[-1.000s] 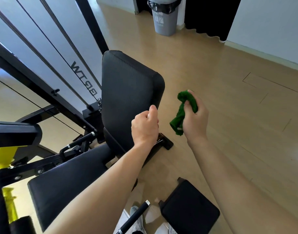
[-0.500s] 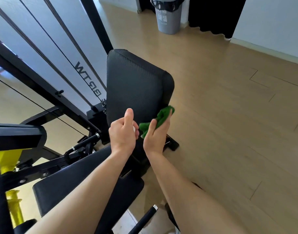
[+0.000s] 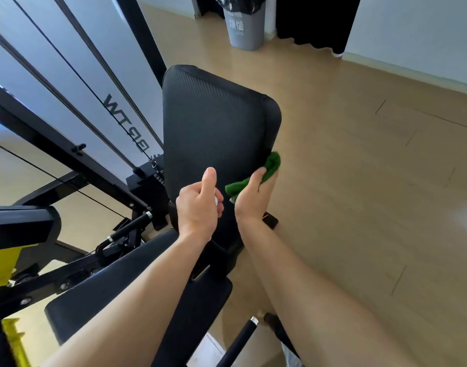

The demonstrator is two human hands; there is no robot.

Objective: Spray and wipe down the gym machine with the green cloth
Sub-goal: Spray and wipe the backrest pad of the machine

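Two thin cables (image 3: 76, 72) slant down the far left of the gym machine (image 3: 20, 221), above a yellow part (image 3: 4, 263) at the lower left. Next comes the seat pad (image 3: 137, 282), lying low under the person's forearms.

The left hand (image 3: 198, 207) hovers in front of the upright back pad (image 3: 216, 120). Its fingers are curled into a fist and the thumb stands straight up. A small white thing (image 3: 215, 200) peeps out between the fingers (likely the sprayer, though too little shows to be sure).

Just to its right, the right hand (image 3: 252, 200) holds the green cloth (image 3: 272, 165) bunched against the lower right edge of the back pad. The thumb lies over the cloth and pinches it. The other fingers are hidden behind cloth and pad, so I cannot tell how they lie.

Further right, a grey bin (image 3: 243, 25) stands by the far wall on the wooden floor (image 3: 359, 207).

The cloth looks soft, light and limp. It would likely slide out of a loose pinch, so it seems best gathered as a wad in the palm, with the fingers pressing it flat for each stroke. The back pad looks firm and fixed, with a finely ribbed cover. It should give a little under pressure without shifting, and the ribs may drag at the cloth.
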